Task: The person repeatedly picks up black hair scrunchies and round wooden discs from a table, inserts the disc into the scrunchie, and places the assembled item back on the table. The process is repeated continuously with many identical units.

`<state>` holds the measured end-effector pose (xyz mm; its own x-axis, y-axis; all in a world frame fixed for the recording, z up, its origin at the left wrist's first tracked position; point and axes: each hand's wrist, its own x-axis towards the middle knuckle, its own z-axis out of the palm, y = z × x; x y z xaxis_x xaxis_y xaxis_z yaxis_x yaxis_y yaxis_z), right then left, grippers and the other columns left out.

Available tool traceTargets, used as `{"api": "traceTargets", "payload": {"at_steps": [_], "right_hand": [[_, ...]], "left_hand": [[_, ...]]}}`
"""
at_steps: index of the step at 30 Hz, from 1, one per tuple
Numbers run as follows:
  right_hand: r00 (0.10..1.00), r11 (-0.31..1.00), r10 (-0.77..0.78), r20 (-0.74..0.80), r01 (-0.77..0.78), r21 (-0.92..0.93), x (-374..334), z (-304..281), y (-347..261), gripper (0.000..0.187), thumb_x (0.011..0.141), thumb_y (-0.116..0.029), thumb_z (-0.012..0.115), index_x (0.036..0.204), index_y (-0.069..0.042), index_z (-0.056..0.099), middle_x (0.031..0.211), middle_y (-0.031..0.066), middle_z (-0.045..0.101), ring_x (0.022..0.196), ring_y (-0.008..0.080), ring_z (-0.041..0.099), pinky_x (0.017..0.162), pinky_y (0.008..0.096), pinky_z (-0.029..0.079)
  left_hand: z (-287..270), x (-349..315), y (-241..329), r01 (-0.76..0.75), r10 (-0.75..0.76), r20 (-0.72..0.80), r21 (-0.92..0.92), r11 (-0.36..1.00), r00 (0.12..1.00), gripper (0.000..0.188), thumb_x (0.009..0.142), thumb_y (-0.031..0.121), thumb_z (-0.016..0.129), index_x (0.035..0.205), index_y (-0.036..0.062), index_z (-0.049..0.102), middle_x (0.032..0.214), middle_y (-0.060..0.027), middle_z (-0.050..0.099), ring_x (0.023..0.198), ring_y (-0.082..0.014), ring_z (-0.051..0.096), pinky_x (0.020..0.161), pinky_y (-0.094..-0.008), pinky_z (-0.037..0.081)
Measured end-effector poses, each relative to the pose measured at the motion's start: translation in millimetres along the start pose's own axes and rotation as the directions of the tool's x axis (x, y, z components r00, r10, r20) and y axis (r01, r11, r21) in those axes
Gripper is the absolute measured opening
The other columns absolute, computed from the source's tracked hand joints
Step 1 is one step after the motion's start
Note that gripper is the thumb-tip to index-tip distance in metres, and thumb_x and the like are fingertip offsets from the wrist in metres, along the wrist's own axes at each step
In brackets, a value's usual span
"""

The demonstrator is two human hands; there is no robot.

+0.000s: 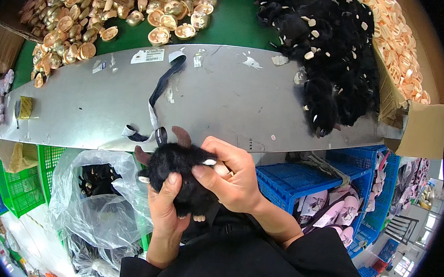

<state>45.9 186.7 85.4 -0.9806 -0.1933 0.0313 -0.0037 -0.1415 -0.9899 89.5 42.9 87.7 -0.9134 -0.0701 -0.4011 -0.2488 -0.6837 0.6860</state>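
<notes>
A black plush toy (180,161) with brown horns and pale ear tips is held in front of me at the near edge of the metal table (225,96). My left hand (166,205) grips its lower left side, thumb pressed on the front. At the toy's right side, my right hand (234,179) pinches near an ear. A pale, rounded spot shows between the right fingers; I cannot tell what it is. A dark strap (162,83) lies on the table just beyond the toy, its near end by the horns.
Gold and peach plastic shells (159,35) heap at the far left, black plush pieces (322,47) at the far right beside a carton of peach plastic parts (396,43). A tape roll (25,107) sits left. Below stand a plastic-lined green crate (50,168) and blue crates (276,180).
</notes>
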Motion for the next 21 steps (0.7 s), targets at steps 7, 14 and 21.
{"api": "traceTargets", "payload": {"at_steps": [7,14,21], "right_hand": [[1.000,0.999,0.020,-0.011,-0.020,0.034,1,-5,-6,0.017,0.092,-0.010,0.070,0.085,-0.001,0.057,0.075,0.0017,0.044,0.064,0.0089,0.037,0.059,0.0258,0.033],[0.994,0.993,-0.095,0.050,0.098,-0.067,-3,-17,-16,0.013,0.090,-0.007,0.068,0.086,0.003,0.059,0.081,0.0077,0.056,0.068,0.0137,0.052,0.062,0.0254,0.040],[0.991,0.979,-0.137,0.007,0.137,-0.154,-7,-12,-7,0.009,0.089,-0.002,0.066,0.086,0.002,0.058,0.079,0.0078,0.054,0.065,0.0147,0.051,0.059,0.0281,0.040]], "left_hand": [[-10,-9,-3,0.011,-0.012,0.058,0.021,1.000,0.998,0.050,0.097,0.029,0.067,0.134,-0.0021,0.052,0.118,-0.0139,0.067,0.108,-0.0249,0.067,0.094,-0.0397,0.055],[-10,-16,-3,0.055,-0.070,0.156,0.099,0.994,0.985,0.054,0.089,0.024,0.074,0.129,-0.0048,0.054,0.113,-0.0147,0.068,0.100,-0.0239,0.068,0.090,-0.0362,0.056],[-18,-7,13,0.098,-0.141,0.319,0.144,0.985,0.937,0.063,0.078,0.011,0.084,0.131,-0.0056,0.054,0.116,-0.0135,0.068,0.105,-0.0217,0.067,0.094,-0.0332,0.054]]}}
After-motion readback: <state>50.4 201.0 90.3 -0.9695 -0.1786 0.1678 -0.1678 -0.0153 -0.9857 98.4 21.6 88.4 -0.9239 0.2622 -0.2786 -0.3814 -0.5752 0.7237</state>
